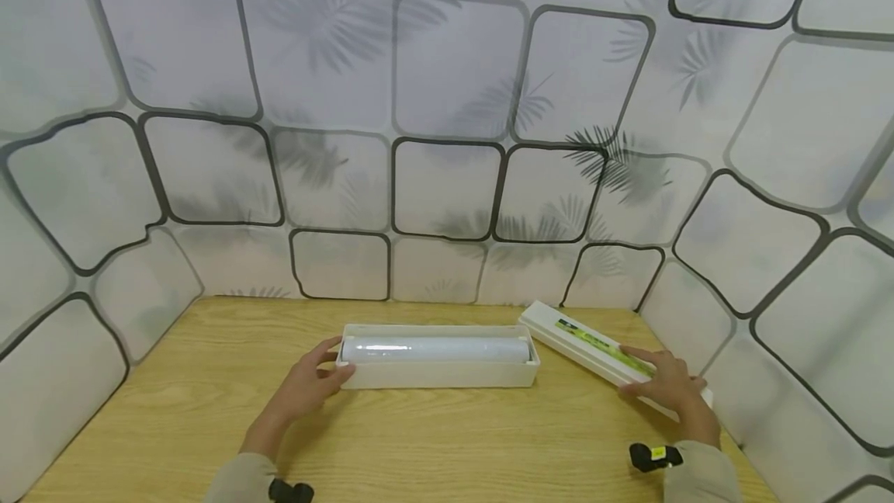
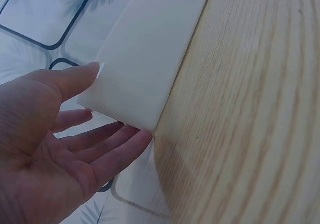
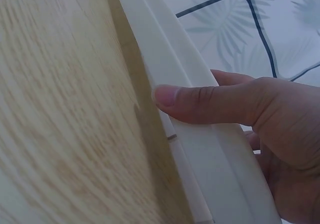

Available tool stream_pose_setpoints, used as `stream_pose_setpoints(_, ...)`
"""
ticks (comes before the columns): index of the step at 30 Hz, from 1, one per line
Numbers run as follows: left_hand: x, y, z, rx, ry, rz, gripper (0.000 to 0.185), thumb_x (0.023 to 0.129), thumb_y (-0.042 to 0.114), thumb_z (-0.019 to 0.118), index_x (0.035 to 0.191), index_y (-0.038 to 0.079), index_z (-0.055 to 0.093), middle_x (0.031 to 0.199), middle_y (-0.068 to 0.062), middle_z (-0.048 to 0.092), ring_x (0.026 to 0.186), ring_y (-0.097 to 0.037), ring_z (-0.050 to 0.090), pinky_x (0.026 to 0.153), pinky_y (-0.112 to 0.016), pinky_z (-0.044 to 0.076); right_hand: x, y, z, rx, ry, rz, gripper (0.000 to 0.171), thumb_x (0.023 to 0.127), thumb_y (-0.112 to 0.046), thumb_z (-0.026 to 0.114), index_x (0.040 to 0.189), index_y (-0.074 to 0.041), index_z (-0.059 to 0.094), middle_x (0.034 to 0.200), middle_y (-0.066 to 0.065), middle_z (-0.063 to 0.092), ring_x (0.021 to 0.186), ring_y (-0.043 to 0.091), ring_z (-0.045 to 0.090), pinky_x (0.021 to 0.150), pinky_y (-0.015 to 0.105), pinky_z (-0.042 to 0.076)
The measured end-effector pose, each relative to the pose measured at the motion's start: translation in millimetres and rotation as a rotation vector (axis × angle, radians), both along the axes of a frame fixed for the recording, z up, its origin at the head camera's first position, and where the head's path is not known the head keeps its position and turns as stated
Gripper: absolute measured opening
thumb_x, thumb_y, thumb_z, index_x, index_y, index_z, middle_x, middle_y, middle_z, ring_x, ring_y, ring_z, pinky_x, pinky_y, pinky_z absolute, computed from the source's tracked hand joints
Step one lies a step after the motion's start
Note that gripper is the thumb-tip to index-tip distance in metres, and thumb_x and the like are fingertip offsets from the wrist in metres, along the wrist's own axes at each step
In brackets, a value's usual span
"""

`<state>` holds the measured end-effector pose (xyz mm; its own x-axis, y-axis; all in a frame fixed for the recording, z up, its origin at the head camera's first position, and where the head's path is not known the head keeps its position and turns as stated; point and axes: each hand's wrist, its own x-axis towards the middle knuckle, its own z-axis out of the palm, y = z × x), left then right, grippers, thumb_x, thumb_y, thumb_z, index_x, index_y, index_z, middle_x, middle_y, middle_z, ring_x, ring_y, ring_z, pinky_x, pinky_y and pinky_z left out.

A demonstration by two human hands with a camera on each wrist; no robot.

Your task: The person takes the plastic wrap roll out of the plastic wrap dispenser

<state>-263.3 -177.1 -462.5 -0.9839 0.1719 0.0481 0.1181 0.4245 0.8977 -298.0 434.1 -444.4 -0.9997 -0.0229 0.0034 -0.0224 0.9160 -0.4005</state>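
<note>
My left hand (image 1: 310, 383) has fingers spread, touching the left end of the white box (image 1: 440, 376) on the table (image 1: 447, 445); roll (image 1: 436, 349) inside. My right hand (image 1: 667, 383) clamps the lid (image 1: 594, 359), box's right. Lid-side fingertips hidden; label (image 1: 601, 345) partly covered, unreadable.

I get soft light in the head view, with white shine on the roll (image 1: 436, 349). Both wrist views look dimmer and bluer; in the right one, a shadow lies beside the lid (image 3: 205, 156) on the fuzzy table (image 3: 65, 109).
</note>
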Motion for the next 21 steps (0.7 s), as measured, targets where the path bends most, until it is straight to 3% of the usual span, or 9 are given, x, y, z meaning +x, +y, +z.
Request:
stream_pose_setpoints(15, 0.0, 0.1, 0.8, -0.002, -0.002, -0.003, 0.07, 0.104, 0.024, 0.064, 0.159, -0.001, 0.029, 0.148, -0.042, 0.045, 0.117, -0.049, 0.066, 0.086, -0.043, 0.065, -4.0, 4.8, -6.1, 0.026, -0.001, 0.026, 0.098, 0.073, -0.055, 0.088, 0.152, -0.012, 0.05, 0.155, 0.038, 0.037, 0.129, 0.076, 0.035, 0.084, 0.098, 0.019)
stream_pose_setpoints(21, 1.5, 0.9, 2.0, -0.002, -0.008, -0.004, 0.07, 0.104, 0.024, 0.064, 0.159, -0.001, 0.029, 0.149, -0.042, 0.044, 0.119, -0.05, 0.065, 0.087, -0.044, 0.064, -4.0, 5.6, -8.3, 0.041, 0.015, 0.03, 0.096, 0.074, -0.055, 0.088, 0.151, -0.012, 0.051, 0.153, 0.04, 0.039, 0.131, 0.072, 0.039, 0.084, 0.093, 0.027)
